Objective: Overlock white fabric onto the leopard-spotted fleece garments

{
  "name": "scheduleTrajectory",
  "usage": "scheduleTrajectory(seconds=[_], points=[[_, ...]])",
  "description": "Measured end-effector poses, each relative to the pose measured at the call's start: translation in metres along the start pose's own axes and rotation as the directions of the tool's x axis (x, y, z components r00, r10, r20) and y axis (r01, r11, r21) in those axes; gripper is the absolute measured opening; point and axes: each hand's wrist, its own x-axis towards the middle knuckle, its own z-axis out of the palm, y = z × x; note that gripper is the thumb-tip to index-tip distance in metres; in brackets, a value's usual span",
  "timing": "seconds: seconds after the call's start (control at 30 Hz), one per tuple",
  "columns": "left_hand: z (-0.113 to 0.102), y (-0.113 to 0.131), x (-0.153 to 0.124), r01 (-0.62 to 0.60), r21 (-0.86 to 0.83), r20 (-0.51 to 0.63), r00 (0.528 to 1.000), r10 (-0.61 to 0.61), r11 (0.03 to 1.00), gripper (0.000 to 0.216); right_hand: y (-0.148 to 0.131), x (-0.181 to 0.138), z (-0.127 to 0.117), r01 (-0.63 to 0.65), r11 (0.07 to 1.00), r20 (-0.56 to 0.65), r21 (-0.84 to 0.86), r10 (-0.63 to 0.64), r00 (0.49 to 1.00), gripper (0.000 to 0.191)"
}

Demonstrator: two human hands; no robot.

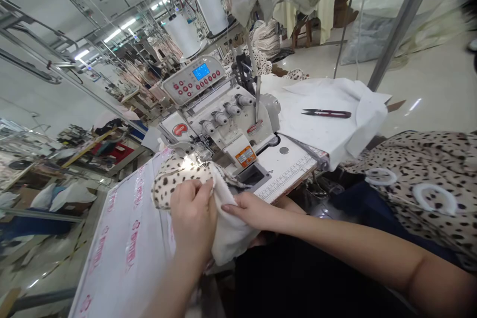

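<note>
While the left hand [194, 216] bunches a doubled piece of fabric just in front of an overlock sewing machine [219, 119], the right hand [253, 211] reaches across from the side to meet it. One layer is soft cream cloth [179, 179] printed with dark leopard spots, and the other is a plain white layer [231, 231] that falls in loose, rounded folds. The left fingers [196, 198] curl closed around the fold, pinching the layers together. The right fingers [238, 204] lie almost straight and close together, their tips pressing on the white layer; the thumb is out of sight, so I cannot tell whether that hand truly grips. The bundle lies slantwise, its spotted end pointing up to the presser foot [197, 151] and its white end sagging toward the person.

The machine is pale painted metal, with rounded thread guides and a blue display panel [201, 72]. Black-and-red thread snips [326, 114] rest on a rumpled white cloth [320, 131] beyond it. Further right lies a spotted garment [413, 179] with smooth white rings [434, 198]. To the left stretches a white sheet [126, 243] with pink printing.
</note>
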Motion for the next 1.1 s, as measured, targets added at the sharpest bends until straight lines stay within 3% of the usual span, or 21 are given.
scheduleTrajectory(seconds=[0.27, 0.6, 0.9, 0.97, 1.1], points=[[0.018, 0.012, -0.008, 0.071, -0.116, -0.017, 0.997, -0.074, 0.991, 0.025, -0.001, -0.005, 0.001, 0.041, 0.999, 0.018, -0.029, -0.040, 0.999, 0.027], [0.027, -0.009, 0.007, 0.077, -0.261, 0.034, 0.997, -0.071, 0.962, 0.020, -0.012, 0.008, -0.011, 0.047, 0.996, -0.005, -0.073, -0.048, 0.999, 0.035], [0.026, -0.022, 0.019, 0.106, -0.249, 0.127, 0.989, -0.076, 0.963, 0.020, -0.010, 0.025, -0.012, 0.044, 0.997, -0.061, -0.068, -0.048, 0.997, 0.037], [0.023, -0.017, 0.016, 0.104, -0.236, 0.110, 0.991, -0.080, 0.966, 0.021, -0.010, 0.025, -0.013, 0.028, 0.998, -0.065, -0.064, -0.032, 0.997, 0.036], [0.013, -0.003, -0.016, 0.164, -0.142, -0.044, 0.984, -0.172, 0.976, 0.032, -0.007, 0.013, -0.014, 0.012, 0.997, -0.069, -0.071, -0.017, 0.997, 0.033]])
